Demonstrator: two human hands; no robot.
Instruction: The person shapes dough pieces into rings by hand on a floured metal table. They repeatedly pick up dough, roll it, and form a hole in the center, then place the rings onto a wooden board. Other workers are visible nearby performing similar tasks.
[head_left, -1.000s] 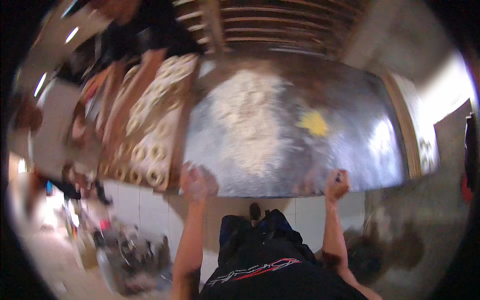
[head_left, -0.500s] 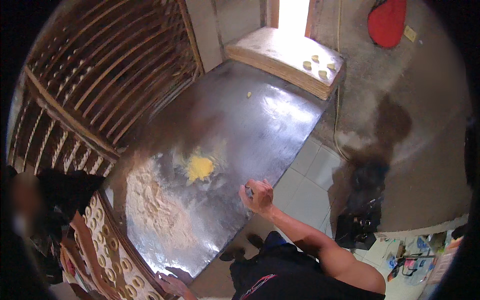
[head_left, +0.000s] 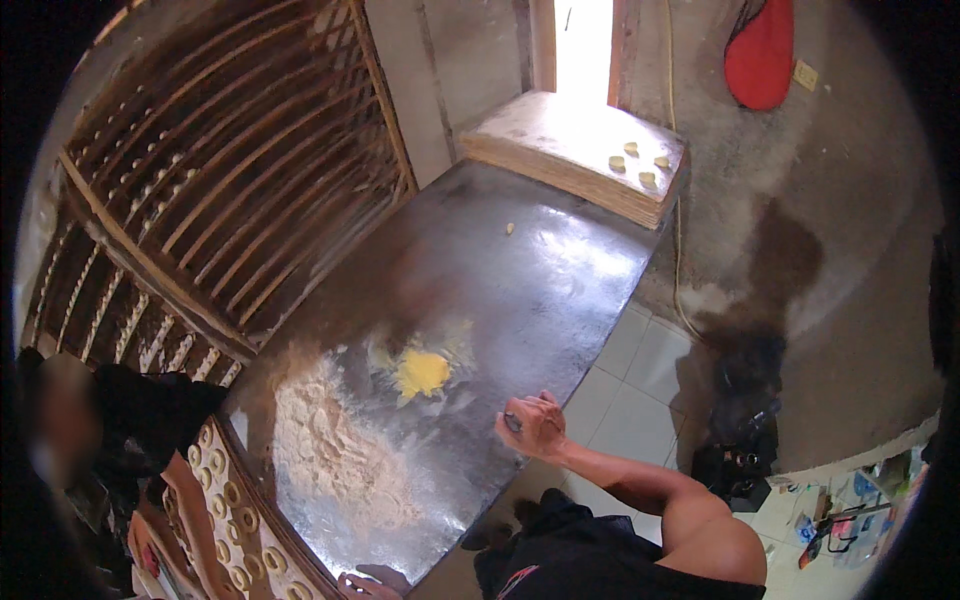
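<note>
My right hand (head_left: 532,424) hovers at the near right edge of a dark metal worktable (head_left: 480,285). Its fingers are curled closed, with a small dark patch between them that I cannot make out. My left hand (head_left: 368,586) shows only in part at the lower edge, by the table's near corner and the tray of dough rings (head_left: 240,505); its visible fingers look stretched out. A yellow powdery heap (head_left: 421,373) lies on the table beyond my right hand. To the left spreads a pale layer of flour (head_left: 335,450). One small yellowish piece (head_left: 510,229) sits farther back.
Stacked boards (head_left: 570,140) at the table's far end carry several small dough pieces (head_left: 648,181). A slatted wooden rack (head_left: 250,130) stands on the left. A co-worker in a black sleeve (head_left: 150,415) reaches over the ring tray. Dark items (head_left: 735,465) stand on the right.
The view has tilted, so the table and boards sit lower in the picture. My left hand shows less at the lower edge. The co-worker's arm has come farther over the tray.
</note>
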